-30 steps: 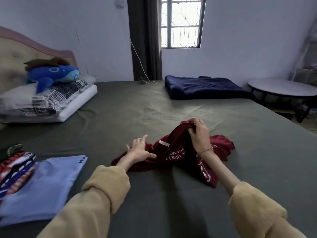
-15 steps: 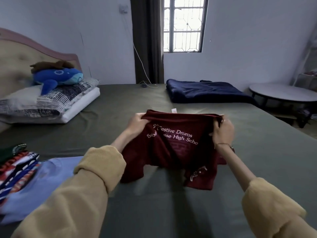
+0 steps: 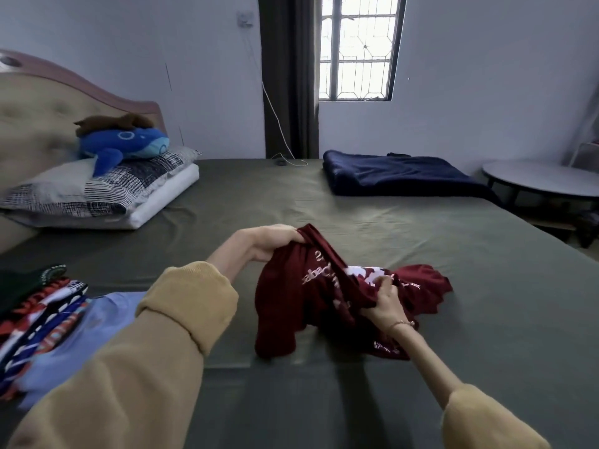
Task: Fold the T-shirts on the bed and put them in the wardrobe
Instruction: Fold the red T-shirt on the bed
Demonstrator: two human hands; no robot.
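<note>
Both the left hand and right hand grip the maroon T-shirt, still unfolded; left of it, stacked shirts wait (wardrobe unseen).

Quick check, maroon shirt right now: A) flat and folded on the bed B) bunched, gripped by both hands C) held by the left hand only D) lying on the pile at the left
B: the maroon shirt is crumpled above the bed, with the left hand gripping its upper edge and the right hand pinching the fabric lower down.
</note>
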